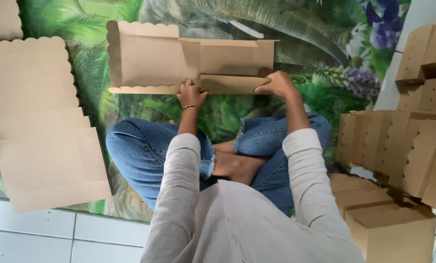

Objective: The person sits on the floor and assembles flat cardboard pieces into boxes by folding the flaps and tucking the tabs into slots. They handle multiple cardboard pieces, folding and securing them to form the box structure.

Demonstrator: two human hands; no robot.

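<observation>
nearest: person sits cross-legged in blue jeans (140, 146) w/ pale long sleeves, bare feet tucked between the knees. just past the knees, left hand (191, 95), thin bracelet on wrist, fingers curled, pinches the near edge of a flat brown cardboard box blank (179, 61) w/ scalloped edges. right hand (276, 83) presses flat-ish on the folded-up near flap (232, 84), fingers bent over its edge. blank lies on a jungle-print mat (325, 63), straight ahead of the person. at pic left, stack of unfolded blanks (38, 122) on the mat. at pic right, piled folded boxes (398, 146). white tile floor (57, 234) by the mat's edge.
</observation>
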